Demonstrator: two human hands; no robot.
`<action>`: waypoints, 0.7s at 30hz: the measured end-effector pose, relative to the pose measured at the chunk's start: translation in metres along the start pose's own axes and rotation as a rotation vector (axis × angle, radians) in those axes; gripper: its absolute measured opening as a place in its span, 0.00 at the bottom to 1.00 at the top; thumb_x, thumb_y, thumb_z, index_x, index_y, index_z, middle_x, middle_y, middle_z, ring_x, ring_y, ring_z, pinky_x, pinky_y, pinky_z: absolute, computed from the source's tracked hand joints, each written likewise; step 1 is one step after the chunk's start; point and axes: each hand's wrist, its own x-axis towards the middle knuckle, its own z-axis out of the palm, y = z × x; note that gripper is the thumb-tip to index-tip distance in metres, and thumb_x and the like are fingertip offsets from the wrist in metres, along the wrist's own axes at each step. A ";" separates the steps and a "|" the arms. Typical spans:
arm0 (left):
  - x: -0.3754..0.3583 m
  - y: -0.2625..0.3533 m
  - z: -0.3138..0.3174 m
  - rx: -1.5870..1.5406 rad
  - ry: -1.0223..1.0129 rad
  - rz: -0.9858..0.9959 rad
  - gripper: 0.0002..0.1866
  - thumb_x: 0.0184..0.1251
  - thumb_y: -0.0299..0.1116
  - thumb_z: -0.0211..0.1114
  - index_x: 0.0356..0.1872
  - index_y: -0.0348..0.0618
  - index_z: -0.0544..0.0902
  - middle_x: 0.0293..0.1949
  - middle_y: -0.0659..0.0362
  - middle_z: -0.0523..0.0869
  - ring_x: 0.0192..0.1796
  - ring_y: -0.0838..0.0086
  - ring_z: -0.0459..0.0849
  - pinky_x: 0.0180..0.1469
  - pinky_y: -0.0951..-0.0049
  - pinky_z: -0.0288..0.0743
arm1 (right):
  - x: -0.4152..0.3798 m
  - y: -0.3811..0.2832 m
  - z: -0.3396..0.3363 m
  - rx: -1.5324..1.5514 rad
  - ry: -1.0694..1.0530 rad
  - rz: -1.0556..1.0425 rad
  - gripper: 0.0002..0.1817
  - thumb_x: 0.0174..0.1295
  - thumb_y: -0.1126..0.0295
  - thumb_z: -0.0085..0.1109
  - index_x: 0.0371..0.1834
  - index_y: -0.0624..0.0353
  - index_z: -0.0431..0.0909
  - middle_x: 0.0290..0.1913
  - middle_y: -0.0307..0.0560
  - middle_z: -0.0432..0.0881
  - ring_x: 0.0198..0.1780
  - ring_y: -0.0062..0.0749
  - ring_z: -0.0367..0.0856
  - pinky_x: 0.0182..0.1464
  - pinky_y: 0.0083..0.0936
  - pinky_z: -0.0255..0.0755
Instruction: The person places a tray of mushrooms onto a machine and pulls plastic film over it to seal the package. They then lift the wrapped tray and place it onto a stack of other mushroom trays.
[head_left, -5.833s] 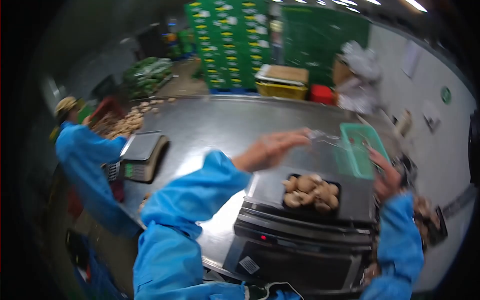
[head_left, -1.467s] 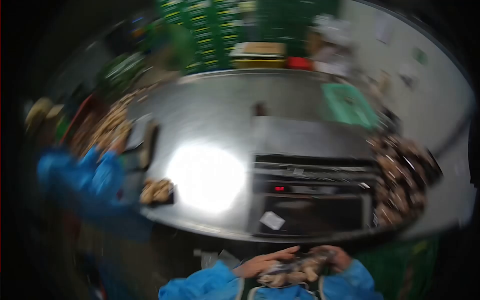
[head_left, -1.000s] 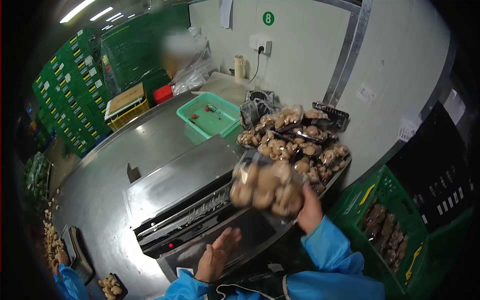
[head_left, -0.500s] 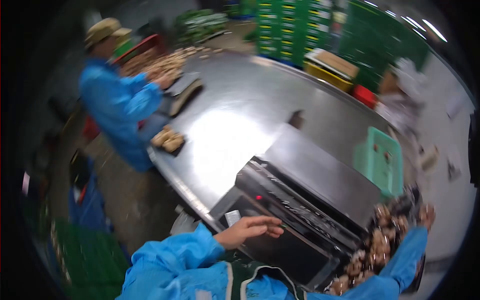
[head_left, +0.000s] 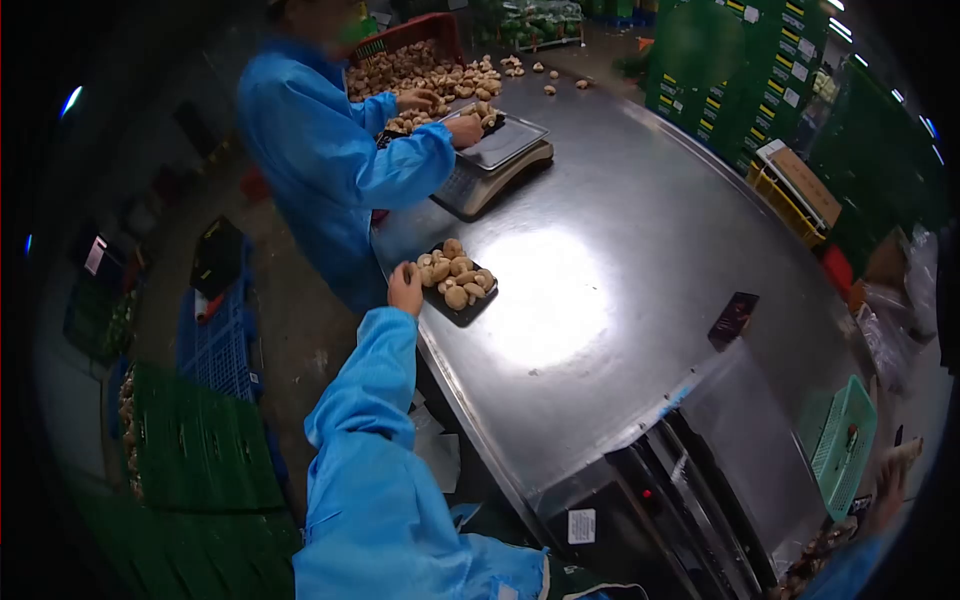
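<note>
My left hand (head_left: 406, 289) reaches forward to the table's near left edge, its fingers closed at the rim of a black tray (head_left: 465, 314) heaped with brown mushrooms (head_left: 457, 272). The tray lies on the metal table (head_left: 560, 370). At the far lower right, my right hand (head_left: 886, 498) is dim and blurred beside packed mushrooms (head_left: 815, 560); its fingers cannot be made out. Between the hands stands a wrapping machine (head_left: 690, 500) with a red light.
A co-worker in blue (head_left: 310, 140) handles mushrooms at a scale (head_left: 495, 170), before a red crate (head_left: 440, 35). A dark phone-like object (head_left: 735, 316) lies on the table. A green basket (head_left: 843, 450) stands right; green crates (head_left: 715, 80) are stacked behind.
My left hand has moved from above the machine forward to the mushroom tray and taken its edge. The view has shifted, and the co-worker's hand is now at the scale.
</note>
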 end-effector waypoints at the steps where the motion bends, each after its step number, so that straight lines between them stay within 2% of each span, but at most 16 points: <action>1: 0.020 -0.009 0.008 0.006 -0.008 -0.011 0.24 0.59 0.42 0.60 0.53 0.37 0.74 0.48 0.45 0.79 0.53 0.54 0.76 0.55 0.64 0.68 | -0.018 -0.044 0.085 -0.002 -0.247 -0.040 0.28 0.66 0.59 0.46 0.65 0.64 0.58 0.55 0.52 0.71 0.55 0.34 0.71 0.56 0.26 0.65; 2: 0.040 -0.019 0.015 0.046 -0.014 -0.010 0.25 0.60 0.44 0.58 0.54 0.37 0.73 0.49 0.43 0.78 0.54 0.52 0.75 0.57 0.63 0.67 | -0.043 -0.089 0.179 0.084 -0.408 0.059 0.26 0.64 0.61 0.50 0.61 0.65 0.62 0.50 0.50 0.74 0.50 0.30 0.74 0.51 0.23 0.69; 4: 0.067 -0.031 0.022 0.125 -0.098 -0.050 0.27 0.62 0.48 0.54 0.55 0.37 0.73 0.52 0.41 0.76 0.56 0.50 0.73 0.59 0.62 0.64 | -0.085 -0.145 0.328 0.062 -0.727 0.288 0.23 0.62 0.66 0.52 0.57 0.68 0.65 0.46 0.54 0.77 0.45 0.34 0.78 0.45 0.24 0.74; 5: 0.077 -0.031 0.024 0.164 -0.175 -0.088 0.27 0.62 0.49 0.52 0.56 0.38 0.72 0.53 0.40 0.75 0.57 0.49 0.72 0.60 0.61 0.63 | -0.099 -0.152 0.386 0.114 -0.949 0.359 0.23 0.62 0.68 0.51 0.57 0.70 0.65 0.48 0.58 0.76 0.48 0.38 0.78 0.48 0.25 0.74; 8: 0.097 -0.043 0.040 0.112 -0.345 -0.148 0.29 0.64 0.51 0.49 0.55 0.36 0.73 0.54 0.43 0.75 0.58 0.52 0.72 0.61 0.64 0.62 | -0.132 -0.118 0.547 0.120 -1.287 0.559 0.27 0.63 0.69 0.51 0.62 0.73 0.57 0.52 0.61 0.73 0.51 0.42 0.76 0.54 0.32 0.72; 9: 0.104 -0.053 0.049 0.107 -0.385 -0.162 0.29 0.65 0.52 0.49 0.55 0.35 0.73 0.54 0.44 0.76 0.58 0.54 0.73 0.61 0.66 0.63 | -0.143 -0.099 0.595 0.174 -1.311 0.661 0.30 0.62 0.69 0.52 0.64 0.73 0.53 0.54 0.61 0.72 0.53 0.42 0.75 0.54 0.32 0.72; 11: 0.112 -0.058 0.055 -0.069 -0.568 -0.204 0.30 0.66 0.53 0.49 0.54 0.35 0.74 0.54 0.46 0.77 0.58 0.56 0.74 0.60 0.67 0.63 | -0.170 -0.075 0.680 0.201 -1.285 0.705 0.34 0.61 0.70 0.54 0.66 0.71 0.49 0.55 0.59 0.70 0.51 0.40 0.75 0.52 0.32 0.72; 13: 0.116 -0.056 0.059 -0.027 -0.632 -0.069 0.28 0.68 0.52 0.46 0.51 0.34 0.76 0.51 0.46 0.79 0.54 0.57 0.76 0.58 0.66 0.66 | -0.193 -0.040 0.746 0.241 -1.186 0.787 0.37 0.59 0.72 0.56 0.68 0.65 0.46 0.56 0.58 0.70 0.47 0.37 0.76 0.48 0.33 0.74; 14: 0.122 -0.071 0.071 -0.015 -0.737 0.076 0.23 0.68 0.46 0.46 0.48 0.38 0.78 0.50 0.46 0.79 0.52 0.53 0.76 0.55 0.63 0.68 | -0.204 -0.029 0.768 0.319 -1.136 0.858 0.38 0.60 0.76 0.52 0.70 0.59 0.40 0.40 0.51 0.73 0.35 0.35 0.77 0.42 0.37 0.76; 15: 0.128 -0.100 0.090 0.106 -0.715 0.337 0.23 0.67 0.48 0.48 0.46 0.39 0.80 0.49 0.46 0.80 0.51 0.55 0.78 0.54 0.64 0.69 | -0.215 -0.009 0.793 0.287 -1.046 0.866 0.41 0.58 0.77 0.53 0.71 0.53 0.38 0.41 0.51 0.73 0.33 0.34 0.77 0.41 0.39 0.76; 16: 0.122 -0.075 0.078 -0.087 -0.788 -0.111 0.24 0.65 0.51 0.50 0.45 0.39 0.80 0.47 0.47 0.81 0.50 0.58 0.79 0.54 0.65 0.70 | -0.221 -0.001 0.807 0.306 -1.072 0.852 0.42 0.58 0.77 0.54 0.71 0.51 0.37 0.43 0.51 0.73 0.33 0.35 0.77 0.41 0.39 0.76; 17: 0.116 -0.079 0.083 -0.213 -0.699 -0.187 0.26 0.64 0.53 0.52 0.45 0.38 0.80 0.45 0.48 0.82 0.48 0.61 0.80 0.53 0.66 0.70 | -0.227 0.005 0.820 0.321 -1.101 0.842 0.43 0.58 0.76 0.54 0.71 0.50 0.36 0.45 0.50 0.73 0.34 0.35 0.77 0.41 0.40 0.76; 18: 0.117 -0.069 0.077 -0.237 -0.769 -0.271 0.26 0.65 0.52 0.54 0.50 0.39 0.78 0.50 0.54 0.80 0.51 0.69 0.77 0.56 0.70 0.68 | -0.236 0.015 0.832 0.387 -1.081 0.773 0.44 0.58 0.75 0.55 0.71 0.48 0.35 0.47 0.50 0.73 0.35 0.35 0.78 0.41 0.41 0.76; 19: 0.113 -0.077 0.084 -0.318 -0.731 -0.249 0.25 0.65 0.52 0.53 0.48 0.39 0.79 0.49 0.54 0.81 0.49 0.70 0.77 0.54 0.70 0.69 | -0.242 0.023 0.839 0.454 -1.053 0.711 0.45 0.58 0.74 0.56 0.72 0.47 0.35 0.48 0.50 0.73 0.35 0.36 0.78 0.42 0.43 0.76; 21: 0.098 -0.055 0.074 -0.340 -0.671 -0.266 0.28 0.65 0.54 0.49 0.43 0.36 0.80 0.40 0.48 0.83 0.41 0.59 0.81 0.47 0.65 0.72 | -0.237 0.026 0.832 0.463 -1.064 0.789 0.46 0.57 0.73 0.58 0.71 0.43 0.36 0.49 0.51 0.73 0.38 0.39 0.78 0.44 0.46 0.75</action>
